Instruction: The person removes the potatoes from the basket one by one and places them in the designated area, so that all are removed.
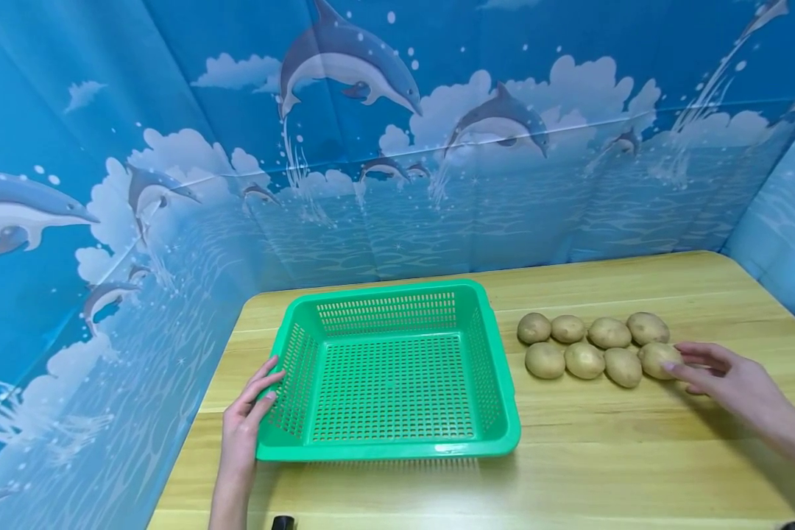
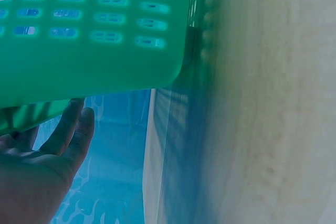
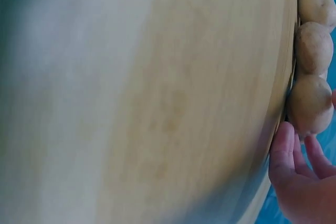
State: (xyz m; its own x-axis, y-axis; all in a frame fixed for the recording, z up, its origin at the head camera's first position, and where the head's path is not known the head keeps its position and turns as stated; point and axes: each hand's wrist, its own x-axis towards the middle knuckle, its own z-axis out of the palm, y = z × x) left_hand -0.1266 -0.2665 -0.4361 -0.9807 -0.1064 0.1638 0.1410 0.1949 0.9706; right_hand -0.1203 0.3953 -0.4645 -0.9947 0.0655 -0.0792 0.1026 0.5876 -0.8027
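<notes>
A green plastic basket (image 1: 397,450) with slotted walls stands on the table at centre left. My left hand (image 1: 244,416) holds its left rim, fingertips and thumb over the edge; in the left wrist view, fingers (image 2: 73,135) reach beneath the rim of the basket (image 2: 94,61). To the right lie several potatoes (image 1: 584,361) in two rows. My right hand (image 1: 735,379) is at the right end of the front row, pinching the last potato (image 1: 659,360) between thumb and fingers. The right wrist view has that potato (image 3: 310,104) against the fingertips, other potatoes lined up beyond it.
The light wooden table (image 1: 589,456) ends at a backdrop (image 1: 397,221) printed with dolphins and sea, which also rises along both sides. A small black object (image 1: 283,523) shows at the bottom edge of the head view.
</notes>
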